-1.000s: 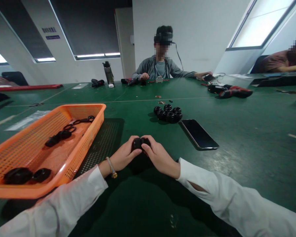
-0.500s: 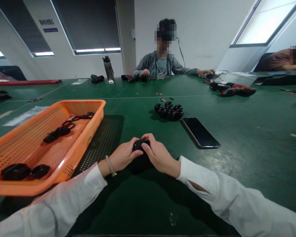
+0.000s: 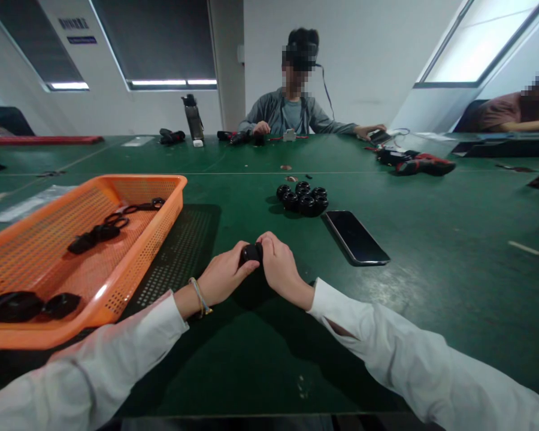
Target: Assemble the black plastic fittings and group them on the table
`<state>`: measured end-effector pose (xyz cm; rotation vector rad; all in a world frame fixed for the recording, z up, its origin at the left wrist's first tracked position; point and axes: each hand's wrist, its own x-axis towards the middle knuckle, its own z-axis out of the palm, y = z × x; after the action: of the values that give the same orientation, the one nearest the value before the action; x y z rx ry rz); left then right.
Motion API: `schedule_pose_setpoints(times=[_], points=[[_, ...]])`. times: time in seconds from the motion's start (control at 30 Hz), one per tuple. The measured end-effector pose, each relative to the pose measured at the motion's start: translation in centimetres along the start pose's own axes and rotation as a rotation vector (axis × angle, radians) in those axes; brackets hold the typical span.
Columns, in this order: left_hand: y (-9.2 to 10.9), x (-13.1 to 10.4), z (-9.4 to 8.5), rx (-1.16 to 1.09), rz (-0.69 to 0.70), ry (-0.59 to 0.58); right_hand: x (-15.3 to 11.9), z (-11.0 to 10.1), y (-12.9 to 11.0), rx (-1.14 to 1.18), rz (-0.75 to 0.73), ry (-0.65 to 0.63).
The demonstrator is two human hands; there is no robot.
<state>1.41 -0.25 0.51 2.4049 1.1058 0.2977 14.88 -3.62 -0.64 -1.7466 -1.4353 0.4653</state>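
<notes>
One orange basket (image 3: 161, 206), one phone (image 3: 356, 237) — six black rings (image 3: 302, 199).

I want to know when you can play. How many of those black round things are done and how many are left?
Done, it seems: about six black rings grouped on the green table beside the phone. In hand: one small black part, gripped by the left hand and right hand. Likely left: several black pieces lying in the orange basket.
</notes>
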Motion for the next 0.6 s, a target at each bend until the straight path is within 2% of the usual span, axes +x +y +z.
schedule_pose_setpoints(times=[0.17, 0.33, 0.43, 0.5, 0.6], points=[[0.0, 0.0, -0.5, 0.033, 0.041, -0.042, -0.3, 0.0, -0.2, -0.023, -0.004, 0.002], [-0.6, 0.4, -1.2, 0.170, 0.207, 0.018, -0.2, 0.4, -0.3, 0.003, 0.033, 0.028], [-1.1, 0.5, -1.5, 0.185, 0.251, 0.054, -0.1, 0.8, -0.3, 0.036, 0.035, 0.050], [-1.3, 0.3, -1.3, 0.062, 0.239, 0.068, -0.1, 0.9, -0.3, 0.028, -0.008, 0.060], [-1.1, 0.2, -0.4, -0.300, 0.143, 0.082, 0.0, 0.6, -0.2, -0.089, -0.127, 0.076]])
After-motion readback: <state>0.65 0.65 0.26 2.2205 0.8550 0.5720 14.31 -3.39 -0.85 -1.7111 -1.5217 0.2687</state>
